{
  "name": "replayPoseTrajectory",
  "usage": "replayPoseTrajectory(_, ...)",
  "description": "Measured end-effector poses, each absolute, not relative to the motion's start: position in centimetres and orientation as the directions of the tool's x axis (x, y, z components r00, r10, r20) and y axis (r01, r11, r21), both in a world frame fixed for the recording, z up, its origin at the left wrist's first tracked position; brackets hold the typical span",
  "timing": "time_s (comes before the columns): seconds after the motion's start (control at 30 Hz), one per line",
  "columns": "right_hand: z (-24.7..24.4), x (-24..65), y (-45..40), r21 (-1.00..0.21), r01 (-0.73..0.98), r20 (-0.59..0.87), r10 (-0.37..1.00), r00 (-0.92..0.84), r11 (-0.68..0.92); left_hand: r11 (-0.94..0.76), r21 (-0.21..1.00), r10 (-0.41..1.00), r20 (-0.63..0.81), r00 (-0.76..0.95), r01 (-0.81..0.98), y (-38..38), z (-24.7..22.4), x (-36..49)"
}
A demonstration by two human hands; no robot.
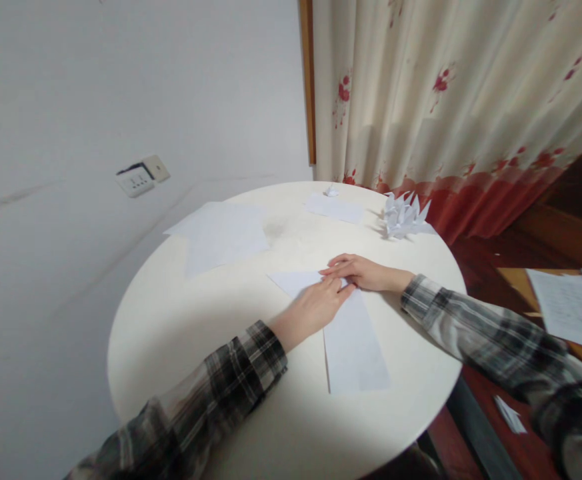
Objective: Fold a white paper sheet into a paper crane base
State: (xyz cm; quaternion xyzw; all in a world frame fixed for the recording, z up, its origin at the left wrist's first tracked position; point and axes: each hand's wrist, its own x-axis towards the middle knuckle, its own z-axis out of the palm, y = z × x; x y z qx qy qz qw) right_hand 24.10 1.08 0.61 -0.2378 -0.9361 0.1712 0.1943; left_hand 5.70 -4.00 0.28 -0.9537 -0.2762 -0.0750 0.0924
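A sheet of white paper (355, 353), partly folded, lies on the round white table (171, 373) in front of me. Its folded strip runs toward me, and a pointed flap (291, 281) sticks out to the left. At the paper's far end, my left hand (315, 307) is closed on it, thumb and fingers close together. My right hand (363, 272) meets it there from the right, its fingers bent over the same spot and touching the paper. The fingertips overlap, so the fold under them is hidden.
Loose white sheets (225, 233) lie at the table's back left. At the back are a smaller sheet (335, 208), a little folded paper piece (331, 191) and a cluster of pointed folded paper (403, 217). Written pages (568, 307) lie beyond the right edge.
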Motion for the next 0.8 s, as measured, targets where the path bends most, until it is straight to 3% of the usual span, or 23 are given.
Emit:
replayPoseTrajectory(0.37, 0.59, 24.09, 0.95, -0.418, 0.382, 0.273, 0.515, -0.812, 0.824, -0.838, -0.124, 0.517, 0.127, 0.847, 0.531, -3.15, 0.6, 5.87)
replayPoseTrajectory(0.8, 0.78, 23.99, 0.68, -0.411, 0.355, 0.301, 0.492, -0.817, 0.84, -0.843, -0.223, 0.469, 0.14, 0.872, 0.489, -3.31, 0.12, 5.21)
